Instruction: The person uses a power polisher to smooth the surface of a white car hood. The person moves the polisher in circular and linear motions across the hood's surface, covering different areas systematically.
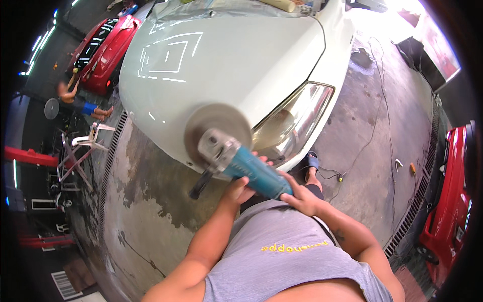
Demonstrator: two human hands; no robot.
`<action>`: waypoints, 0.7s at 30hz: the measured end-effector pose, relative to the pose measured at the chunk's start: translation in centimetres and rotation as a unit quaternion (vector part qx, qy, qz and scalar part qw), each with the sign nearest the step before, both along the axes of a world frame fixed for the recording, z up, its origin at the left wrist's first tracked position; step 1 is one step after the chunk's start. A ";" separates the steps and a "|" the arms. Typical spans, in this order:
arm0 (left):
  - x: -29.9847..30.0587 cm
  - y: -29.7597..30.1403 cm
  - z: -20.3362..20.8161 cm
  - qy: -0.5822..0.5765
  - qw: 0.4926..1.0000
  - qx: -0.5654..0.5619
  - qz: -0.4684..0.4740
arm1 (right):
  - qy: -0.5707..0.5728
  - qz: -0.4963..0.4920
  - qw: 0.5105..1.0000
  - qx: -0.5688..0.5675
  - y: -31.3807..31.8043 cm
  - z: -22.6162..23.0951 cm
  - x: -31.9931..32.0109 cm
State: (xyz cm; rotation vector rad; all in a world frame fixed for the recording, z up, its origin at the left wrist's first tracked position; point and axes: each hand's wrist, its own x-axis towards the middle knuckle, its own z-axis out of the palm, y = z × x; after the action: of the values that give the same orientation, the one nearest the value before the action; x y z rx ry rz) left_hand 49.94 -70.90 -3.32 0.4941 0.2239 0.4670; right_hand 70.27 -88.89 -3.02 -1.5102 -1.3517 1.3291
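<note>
Both my hands are closed on a teal polisher [257,173] with a silver metal head. My left hand [240,190] grips its body near the middle, thumb on top and fingers reaching round the far side. My right hand [303,199] wraps the rear end, close to my shirt. A round pad [193,128], smeared by motion, lies over the front edge of a white car hood [241,55]. Nobody holds the black side handle [201,184] sticking out at the left. Right of the pad is the car's clear headlight [297,118].
A plastic sheet [201,14] covers the hood's far end. Cords [385,100] trail over the concrete floor at right, by my sandalled foot [313,161]. At far left, a person [80,103] works by a red car [108,60]; a white plastic chair [93,137] stands nearer. Another red car part-shows at right.
</note>
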 end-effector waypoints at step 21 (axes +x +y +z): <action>24.9 6.0 9.7 0.233 0.947 0.204 -0.091 | 0.201 -0.298 0.928 0.093 5.0 -3.6 9.1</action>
State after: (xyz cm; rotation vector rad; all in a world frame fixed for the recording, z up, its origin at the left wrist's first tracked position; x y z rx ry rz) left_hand 74.84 -64.93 6.41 1.0241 0.5368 0.2062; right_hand 79.37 -83.90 -6.63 -1.2805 -0.6570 1.0054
